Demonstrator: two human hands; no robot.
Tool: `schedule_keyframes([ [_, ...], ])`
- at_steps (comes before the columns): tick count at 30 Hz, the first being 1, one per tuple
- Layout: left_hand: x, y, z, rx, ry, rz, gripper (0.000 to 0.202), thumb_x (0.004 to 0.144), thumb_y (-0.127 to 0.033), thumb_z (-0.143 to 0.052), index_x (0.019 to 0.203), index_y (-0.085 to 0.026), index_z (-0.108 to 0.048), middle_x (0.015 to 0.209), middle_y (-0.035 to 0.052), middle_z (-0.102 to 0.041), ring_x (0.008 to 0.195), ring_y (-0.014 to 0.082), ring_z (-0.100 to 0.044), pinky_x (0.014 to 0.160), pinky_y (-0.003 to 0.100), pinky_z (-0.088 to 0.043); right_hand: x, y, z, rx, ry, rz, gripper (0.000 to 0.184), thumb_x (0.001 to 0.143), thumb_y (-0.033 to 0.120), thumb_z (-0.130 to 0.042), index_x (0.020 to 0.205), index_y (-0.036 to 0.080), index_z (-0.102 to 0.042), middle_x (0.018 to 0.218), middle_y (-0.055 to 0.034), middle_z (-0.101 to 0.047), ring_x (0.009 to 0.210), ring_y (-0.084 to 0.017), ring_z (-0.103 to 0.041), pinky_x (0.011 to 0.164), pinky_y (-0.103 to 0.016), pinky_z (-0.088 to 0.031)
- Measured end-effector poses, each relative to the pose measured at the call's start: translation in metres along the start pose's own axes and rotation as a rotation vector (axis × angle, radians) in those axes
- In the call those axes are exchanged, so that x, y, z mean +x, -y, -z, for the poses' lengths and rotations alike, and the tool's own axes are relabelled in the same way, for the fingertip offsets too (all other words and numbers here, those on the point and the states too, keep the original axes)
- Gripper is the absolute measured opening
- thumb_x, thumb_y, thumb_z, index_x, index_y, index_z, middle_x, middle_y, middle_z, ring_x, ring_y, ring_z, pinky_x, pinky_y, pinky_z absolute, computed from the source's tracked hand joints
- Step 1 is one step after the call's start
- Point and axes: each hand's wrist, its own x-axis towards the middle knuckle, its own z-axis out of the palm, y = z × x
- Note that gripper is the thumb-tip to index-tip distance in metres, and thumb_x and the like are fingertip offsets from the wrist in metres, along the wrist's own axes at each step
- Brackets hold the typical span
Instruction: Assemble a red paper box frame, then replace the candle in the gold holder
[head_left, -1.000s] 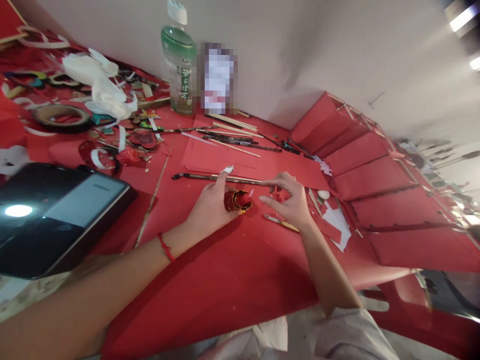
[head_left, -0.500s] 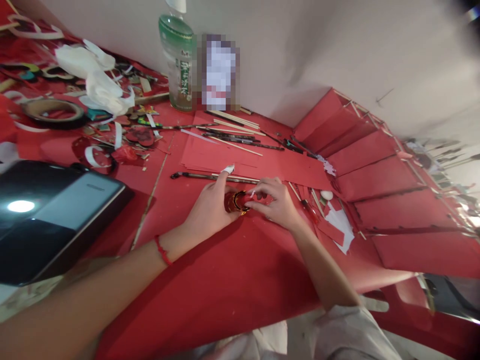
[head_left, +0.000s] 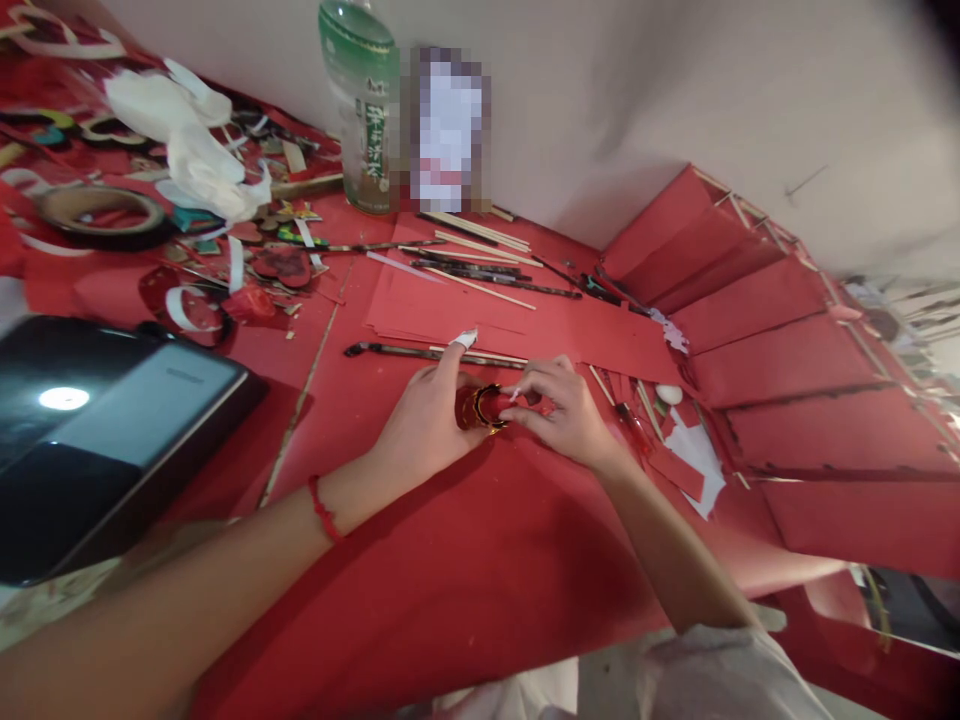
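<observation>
Left hand [head_left: 427, 420] and right hand [head_left: 562, 415] clamped on a red-and-gold paper ring [head_left: 478, 408], white tape [head_left: 466, 339] on 1 left fingertip, red worktop [head_left: 450, 585] beneath

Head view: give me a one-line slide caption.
Left hand and right hand hold a small red-and-gold paper roll on a red-covered worktable.

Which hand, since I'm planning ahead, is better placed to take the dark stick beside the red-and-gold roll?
Left, probably: the left hand has its taped forefinger raised free, right by the dark stick. The right hand has its fingers busy pinching the roll.
</observation>
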Motion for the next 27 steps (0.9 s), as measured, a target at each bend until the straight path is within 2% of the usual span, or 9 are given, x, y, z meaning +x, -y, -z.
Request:
schedule_keyframes([
  [11,-0.0003,-0.0001,-0.0008,-0.019,-0.008,0.015,0.102,0.067,-0.026,-0.086,0.152,-0.023,-0.029,0.106,0.0069,-0.076,0.104,0.0304,-0.072,0.089,0.041,-0.054,0.0007,-0.0012,0.0015,0.027,0.035,-0.006,0.043,0.094,0.063,-0.060,0.080,0.023,-0.062,0.074,-0.0003,-0.063,0.072,-0.017,-0.059,0.077,-0.035,-0.034],
  [23,-0.0003,-0.0033,0.0012,0.001,0.011,0.003,0.098,0.070,-0.026,-0.083,0.151,-0.020,-0.028,0.102,0.0063,-0.076,0.101,0.0306,-0.071,0.086,0.041,-0.052,0.0021,-0.0033,0.0026,0.061,0.043,0.039,0.035,0.094,0.054,-0.066,0.079,0.022,-0.061,0.073,0.0017,-0.062,0.067,-0.015,-0.054,0.075,-0.033,-0.032],
  [27,0.0001,-0.0031,0.0012,-0.001,0.024,0.010,0.099,0.070,-0.027,-0.083,0.151,-0.019,-0.028,0.103,0.0071,-0.076,0.102,0.0304,-0.071,0.087,0.041,-0.052,0.0030,-0.0044,0.0024,0.060,0.049,0.043,0.039,0.093,0.058,-0.065,0.079,0.022,-0.061,0.073,0.0015,-0.062,0.068,-0.015,-0.054,0.075,-0.033,-0.031],
])
